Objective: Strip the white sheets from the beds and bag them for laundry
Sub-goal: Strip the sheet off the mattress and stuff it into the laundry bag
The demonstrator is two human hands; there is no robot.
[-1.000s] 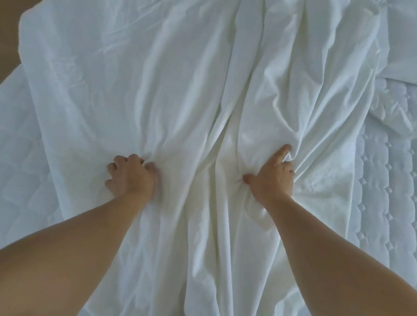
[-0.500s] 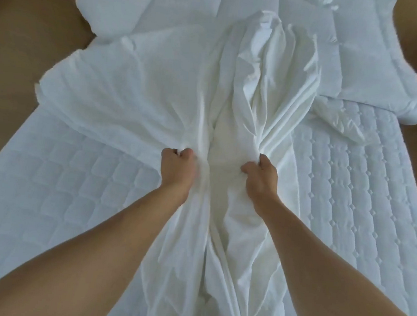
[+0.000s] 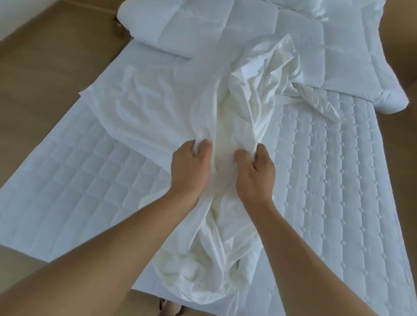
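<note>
Both hands clenched on the sheet, mid-bed. Left hand and right hand sit side by side, each gripping a bunched fold. Sheet lies gathered in a ridge down the middle of the quilted mattress pad, near end hanging over the bed's foot. Duvet heaped at the head.

Bare quilted mattress lies open on either side of a bunched white sheet running down its middle. A heaped duvet blocks the far end. Tan floor lies open along the left edge.
</note>
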